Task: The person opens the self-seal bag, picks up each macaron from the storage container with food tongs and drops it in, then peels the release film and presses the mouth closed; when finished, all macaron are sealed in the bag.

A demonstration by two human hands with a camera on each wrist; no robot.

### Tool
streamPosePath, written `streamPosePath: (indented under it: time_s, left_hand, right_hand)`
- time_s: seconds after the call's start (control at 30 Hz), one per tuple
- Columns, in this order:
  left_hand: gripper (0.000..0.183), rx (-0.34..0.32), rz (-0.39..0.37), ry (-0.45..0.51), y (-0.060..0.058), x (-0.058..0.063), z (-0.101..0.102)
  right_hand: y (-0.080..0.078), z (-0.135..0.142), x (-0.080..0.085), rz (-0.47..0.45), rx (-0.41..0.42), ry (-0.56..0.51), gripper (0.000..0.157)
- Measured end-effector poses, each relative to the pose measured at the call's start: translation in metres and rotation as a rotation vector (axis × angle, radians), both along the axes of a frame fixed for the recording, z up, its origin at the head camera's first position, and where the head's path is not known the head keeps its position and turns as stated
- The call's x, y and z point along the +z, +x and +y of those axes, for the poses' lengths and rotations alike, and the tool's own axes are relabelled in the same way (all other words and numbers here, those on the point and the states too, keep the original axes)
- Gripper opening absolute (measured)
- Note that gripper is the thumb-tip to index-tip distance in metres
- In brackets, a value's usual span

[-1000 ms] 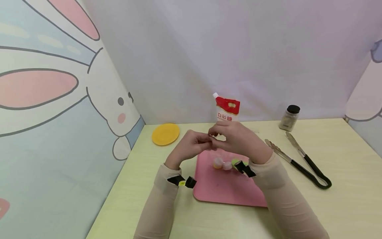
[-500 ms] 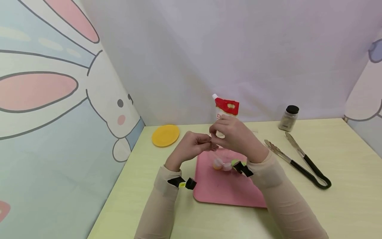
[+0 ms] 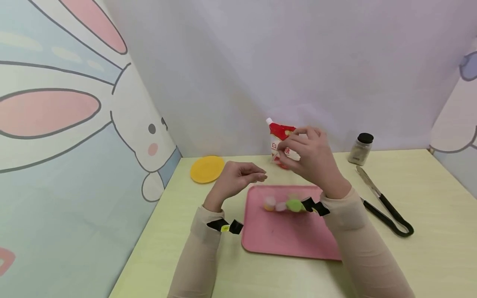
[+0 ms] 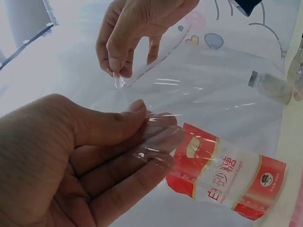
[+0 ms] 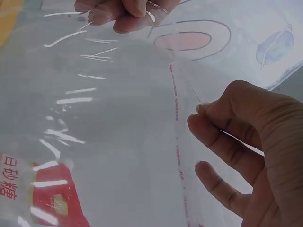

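A large clear plastic bag (image 5: 118, 142), nearly invisible in the head view, hangs between the hands. Red lettering (image 5: 177, 109) runs along its edge. My left hand (image 3: 238, 180) pinches a corner of the bag between thumb and fingers; the film wrinkles over those fingertips in the left wrist view. Up and to the right, my right hand (image 3: 309, 155) pinches a thin clear plastic strip (image 4: 118, 81) between thumb and forefinger, the other fingers loosely bent. A fine line runs from that pinch to the bag's edge; whether the strip is still attached cannot be told.
Below the hands, a pink tray (image 3: 290, 240) bears small round pieces, among them a green one (image 3: 295, 205). Behind stands a red and white sugar pouch (image 3: 279, 132). Around are a yellow plate (image 3: 207, 169), a black-lidded jar (image 3: 360, 150) and tongs (image 3: 387, 207).
The hands were together above the tray. My right hand has since moved up and to the right, away from the left, with the strip pinched. My left hand has barely moved.
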State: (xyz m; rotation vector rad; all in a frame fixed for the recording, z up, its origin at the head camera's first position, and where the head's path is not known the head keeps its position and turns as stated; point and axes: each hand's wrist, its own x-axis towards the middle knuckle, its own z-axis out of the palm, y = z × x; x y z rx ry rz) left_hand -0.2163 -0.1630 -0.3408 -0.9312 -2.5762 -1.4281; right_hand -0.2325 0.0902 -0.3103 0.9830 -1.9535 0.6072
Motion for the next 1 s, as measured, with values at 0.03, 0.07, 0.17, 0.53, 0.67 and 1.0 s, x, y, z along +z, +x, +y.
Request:
streamPosePath:
  time_s: [0.03,0.07,0.17,0.53,0.67,1.0]
  left_hand:
    - [0.011,0.015,0.004,0.002,0.0,0.0,-0.001]
    - [0.011,0.027,0.009,0.006,0.0,0.0,-0.002]
    - [0.009,0.053,0.034,0.019,0.0,0.0,-0.005]
    - [0.012,0.046,0.056,0.069,0.003,0.009,-0.033]
    - [0.008,0.055,0.066,0.067,0.007,0.014,-0.051]
    - [0.005,0.138,0.073,0.049,0.014,0.023,-0.083]
  right_hand:
    - [0.0,0.001,0.0,-0.014,0.004,-0.01,0.008]
    - [0.0,0.003,-0.001,-0.038,0.022,-0.024,0.008]
    - [0.0,0.008,-0.003,-0.103,0.076,-0.069,0.007]
    - [-0.005,0.043,-0.009,-0.143,-0.029,-0.158,0.01]
    - [-0.008,0.059,-0.018,-0.201,-0.052,-0.181,0.011]
    - [-0.032,0.108,-0.064,-0.489,-0.156,-0.238,0.008]
